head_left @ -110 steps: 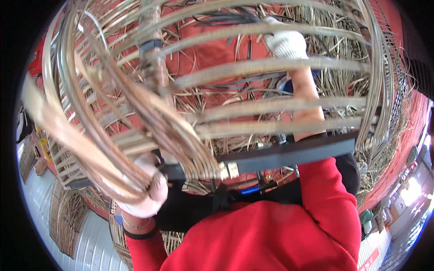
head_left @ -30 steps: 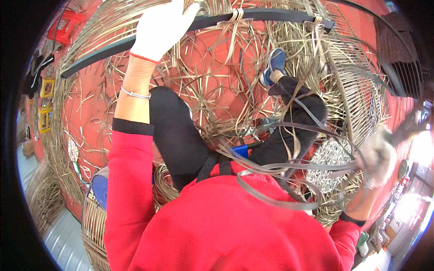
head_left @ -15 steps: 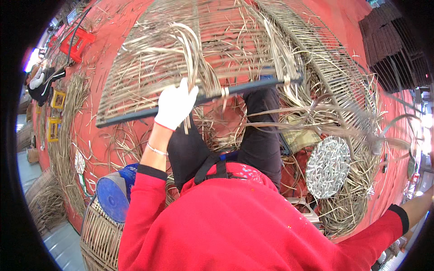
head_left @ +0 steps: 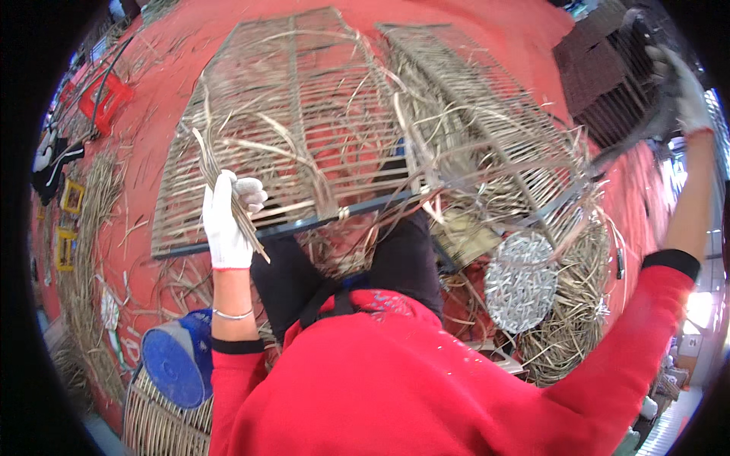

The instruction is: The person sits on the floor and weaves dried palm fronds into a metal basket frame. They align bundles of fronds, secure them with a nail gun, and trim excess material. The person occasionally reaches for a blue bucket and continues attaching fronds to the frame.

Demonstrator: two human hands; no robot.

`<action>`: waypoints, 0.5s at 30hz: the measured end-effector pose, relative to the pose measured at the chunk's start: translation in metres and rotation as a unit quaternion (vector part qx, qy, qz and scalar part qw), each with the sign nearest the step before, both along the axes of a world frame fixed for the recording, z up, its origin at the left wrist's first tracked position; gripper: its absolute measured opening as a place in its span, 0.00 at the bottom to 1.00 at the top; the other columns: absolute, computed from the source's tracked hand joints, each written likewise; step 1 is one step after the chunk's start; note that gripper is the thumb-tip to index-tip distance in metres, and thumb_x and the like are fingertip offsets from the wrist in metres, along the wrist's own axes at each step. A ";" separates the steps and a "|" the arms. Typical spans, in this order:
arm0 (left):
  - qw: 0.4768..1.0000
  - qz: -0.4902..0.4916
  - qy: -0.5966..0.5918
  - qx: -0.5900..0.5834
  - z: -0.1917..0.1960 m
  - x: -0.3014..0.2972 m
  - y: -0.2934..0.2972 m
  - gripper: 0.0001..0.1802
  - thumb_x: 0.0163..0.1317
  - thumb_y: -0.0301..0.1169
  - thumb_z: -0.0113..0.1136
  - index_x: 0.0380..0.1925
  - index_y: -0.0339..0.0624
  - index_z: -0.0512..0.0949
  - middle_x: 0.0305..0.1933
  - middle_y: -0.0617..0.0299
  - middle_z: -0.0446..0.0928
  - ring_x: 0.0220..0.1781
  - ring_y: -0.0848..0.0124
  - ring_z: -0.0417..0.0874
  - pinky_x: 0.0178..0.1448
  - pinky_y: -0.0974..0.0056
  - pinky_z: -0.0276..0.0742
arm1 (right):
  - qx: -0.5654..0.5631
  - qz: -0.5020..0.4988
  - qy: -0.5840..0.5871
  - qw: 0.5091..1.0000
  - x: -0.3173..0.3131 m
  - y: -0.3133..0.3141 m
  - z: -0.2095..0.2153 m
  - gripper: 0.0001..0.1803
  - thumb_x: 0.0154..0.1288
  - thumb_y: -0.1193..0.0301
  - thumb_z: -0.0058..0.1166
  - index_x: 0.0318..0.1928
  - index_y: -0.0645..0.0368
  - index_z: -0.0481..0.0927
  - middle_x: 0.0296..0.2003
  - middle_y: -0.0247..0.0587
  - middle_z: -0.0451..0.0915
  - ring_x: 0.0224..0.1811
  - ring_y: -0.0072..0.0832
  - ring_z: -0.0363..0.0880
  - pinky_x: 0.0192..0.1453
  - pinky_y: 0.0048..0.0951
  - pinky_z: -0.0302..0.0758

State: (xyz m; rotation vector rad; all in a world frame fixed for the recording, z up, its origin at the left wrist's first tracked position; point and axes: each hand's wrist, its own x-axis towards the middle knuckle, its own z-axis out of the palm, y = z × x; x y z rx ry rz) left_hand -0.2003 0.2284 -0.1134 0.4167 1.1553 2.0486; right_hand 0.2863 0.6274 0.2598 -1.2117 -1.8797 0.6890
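A large woven rattan frame [head_left: 304,137] with dark metal edge bars lies tilted over my lap, its two panels spread across the red floor. My left hand [head_left: 226,220], in a white glove, is closed around loose rattan strands [head_left: 220,178] at the frame's near left edge. My right hand [head_left: 680,95], gloved too, is stretched far out to the upper right and grips the frame's dark bar [head_left: 623,148] there.
A blue round stool [head_left: 176,363] and a wicker basket [head_left: 160,422] sit at the lower left. A silvery round woven disc [head_left: 521,281] rests on coiled rattan [head_left: 574,319] at the right. Red plastic stool [head_left: 103,99] far left; dark woven panels [head_left: 601,68] upper right.
The frame has swung from arching over my head to lying down in front of me. My left hand has moved from the bar to the strands; my right arm has reached out to the upper right.
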 end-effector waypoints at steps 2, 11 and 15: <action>0.997 -0.056 -0.023 0.057 0.030 0.017 0.015 0.06 0.74 0.33 0.51 0.45 0.46 0.70 0.33 0.57 0.79 0.29 0.71 0.77 0.32 0.71 0.74 | -0.040 -0.051 -0.043 0.997 -0.025 -0.005 -0.029 0.21 0.68 0.49 0.56 0.46 0.51 0.88 0.35 0.23 0.80 0.31 0.15 0.73 0.35 0.19 0.69; 0.960 -0.263 0.038 0.085 0.092 0.114 0.102 0.08 0.71 0.29 0.51 0.48 0.42 0.70 0.40 0.56 0.81 0.24 0.78 0.75 0.28 0.72 0.71 | -0.195 0.287 0.207 0.915 -0.164 -0.041 -0.050 0.16 0.77 0.60 0.44 0.44 0.58 0.79 0.26 0.28 0.74 0.15 0.13 0.59 0.14 0.19 0.54; 0.911 -0.407 0.034 0.060 0.072 0.166 0.110 0.08 0.72 0.30 0.51 0.48 0.46 0.70 0.34 0.63 0.81 0.15 0.81 0.71 0.18 0.73 0.65 | -0.206 0.294 0.261 0.896 -0.186 -0.062 -0.025 0.14 0.77 0.61 0.42 0.38 0.55 0.77 0.16 0.23 0.63 0.11 0.14 0.58 0.12 0.19 0.57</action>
